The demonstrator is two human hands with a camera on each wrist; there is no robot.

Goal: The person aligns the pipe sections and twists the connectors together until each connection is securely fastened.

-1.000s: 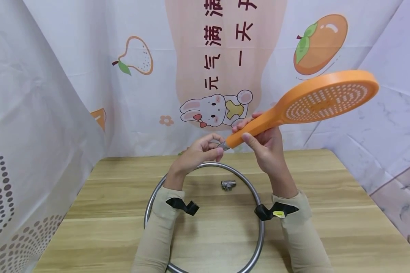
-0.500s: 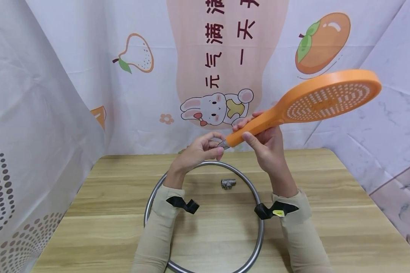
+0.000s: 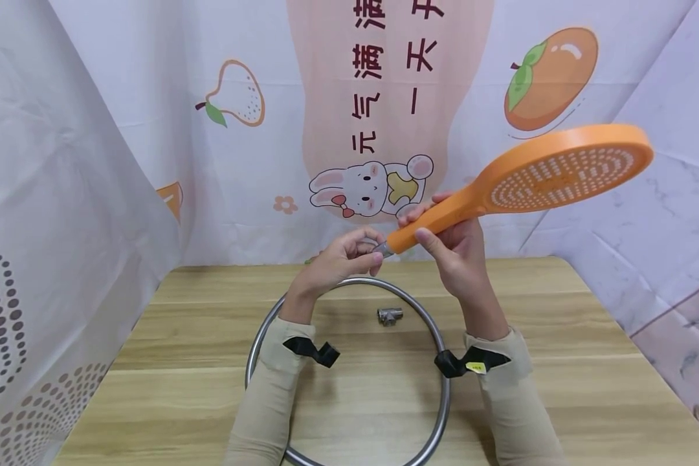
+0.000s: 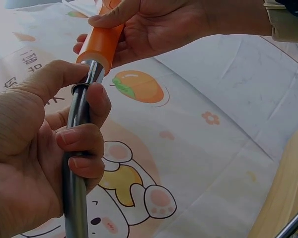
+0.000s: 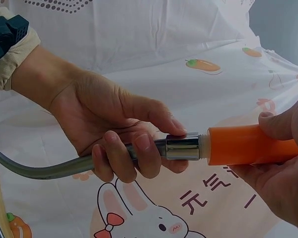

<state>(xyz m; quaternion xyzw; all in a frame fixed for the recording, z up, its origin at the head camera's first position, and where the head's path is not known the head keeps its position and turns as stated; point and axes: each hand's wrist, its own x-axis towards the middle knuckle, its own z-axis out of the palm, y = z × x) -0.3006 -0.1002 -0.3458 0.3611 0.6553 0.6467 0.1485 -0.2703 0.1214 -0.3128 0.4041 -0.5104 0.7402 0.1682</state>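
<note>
An orange shower head (image 3: 565,171) is held up above the table, its perforated face tilted down and toward me. My right hand (image 3: 457,249) grips its handle, thumb along the near side. The left hand (image 3: 340,259) curls round the end of a grey metal shower hose (image 4: 78,148) and pinches its chrome nut (image 5: 183,147) between thumb and fingers. In the right wrist view the nut meets the handle's end, where a short stretch of pale thread (image 5: 204,146) shows between them. The rest of the hose loops down over the table.
A small chrome tee fitting (image 3: 389,316) lies on the wooden table (image 3: 198,362), inside the hose's loop. Behind the table hangs a printed cloth (image 3: 239,194). Black camera mounts (image 3: 311,350) are strapped to both wrists.
The head view has shifted very slightly. Both hands keep their hold on the shower head and hose, with hardly any visible movement.
</note>
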